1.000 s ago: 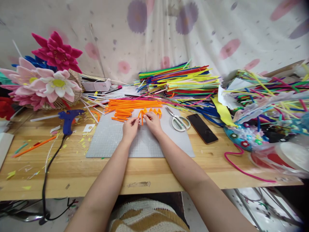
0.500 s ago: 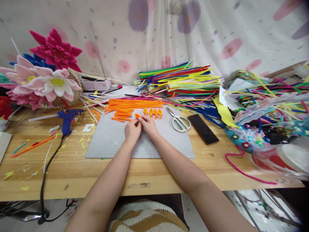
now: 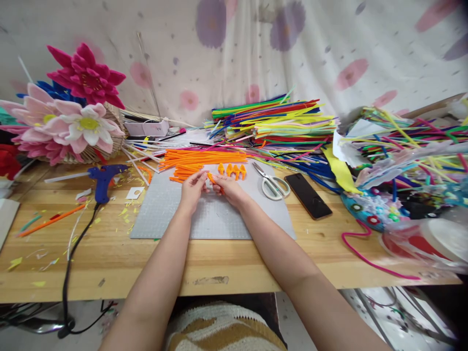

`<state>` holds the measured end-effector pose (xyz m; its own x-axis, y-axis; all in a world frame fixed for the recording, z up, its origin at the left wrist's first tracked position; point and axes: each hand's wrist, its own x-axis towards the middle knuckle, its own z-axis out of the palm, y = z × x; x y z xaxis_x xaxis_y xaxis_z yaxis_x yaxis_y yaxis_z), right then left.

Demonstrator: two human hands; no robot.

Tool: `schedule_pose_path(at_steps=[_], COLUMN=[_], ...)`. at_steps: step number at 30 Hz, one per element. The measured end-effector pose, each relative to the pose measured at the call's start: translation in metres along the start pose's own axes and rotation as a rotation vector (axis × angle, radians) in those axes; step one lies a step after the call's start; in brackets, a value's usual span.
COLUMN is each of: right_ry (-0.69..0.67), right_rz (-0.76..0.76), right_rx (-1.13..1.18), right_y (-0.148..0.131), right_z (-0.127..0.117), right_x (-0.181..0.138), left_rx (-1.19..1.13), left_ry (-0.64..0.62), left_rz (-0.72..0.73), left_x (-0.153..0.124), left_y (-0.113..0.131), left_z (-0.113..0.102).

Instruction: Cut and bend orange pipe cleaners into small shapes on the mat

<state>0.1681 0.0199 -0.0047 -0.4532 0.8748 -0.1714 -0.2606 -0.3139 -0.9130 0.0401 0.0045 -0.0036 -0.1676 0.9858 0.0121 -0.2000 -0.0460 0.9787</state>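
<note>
Over the grey cutting mat, my right hand pinches a bent piece of orange pipe cleaner. My left hand is closed too, its fingertips at the upper left end of that piece. Much of the piece is hidden by my fingers. Just behind my hands lie short cut orange pieces and a pile of long orange pipe cleaners. Several folded orange shapes stand in a row behind my right hand.
White-handled scissors lie on the mat's right side, with a phone beside them. At left is a blue glue gun with a black cord. Coloured pipe cleaners are heaped at the back; felt-like flowers stand back left.
My hands have drawn slightly apart, the left one moving left. The orange piece between them now shows more of its length and points down to the right.
</note>
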Motion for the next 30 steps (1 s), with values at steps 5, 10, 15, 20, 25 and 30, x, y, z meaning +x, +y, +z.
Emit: schedule_pose_path(at_steps=[5, 10, 15, 20, 25, 30], right_ry=[-0.042, -0.034, -0.030, -0.029, 0.048, -0.005], right_rz=[0.016, -0.004, -0.087, -0.131, -0.154, -0.142], right_rx=[0.037, -0.073, -0.135, -0.152, -0.338, -0.390], right_y=[0.001, 0.002, 0.005, 0.004, 0.002, 0.000], right_z=[0.003, 0.002, 0.001, 0.004, 0.007, 0.001], right_x=[0.001, 0.002, 0.003, 0.000, -0.002, -0.003], left_rx=[-0.098, -0.020, -0.025, -0.044, -0.015, 0.053], left_ry=[0.000, -0.016, -0.068, -0.048, -0.048, -0.153], left_rz=[-0.045, -0.002, 0.001, 0.034, -0.055, -0.112], left_x=[-0.003, -0.004, -0.002, 0.000, 0.002, 0.002], left_y=[0.002, 0.003, 0.001, -0.004, -0.002, 0.004], left_z=[0.007, 0.006, 0.006, 0.006, 0.001, -0.006])
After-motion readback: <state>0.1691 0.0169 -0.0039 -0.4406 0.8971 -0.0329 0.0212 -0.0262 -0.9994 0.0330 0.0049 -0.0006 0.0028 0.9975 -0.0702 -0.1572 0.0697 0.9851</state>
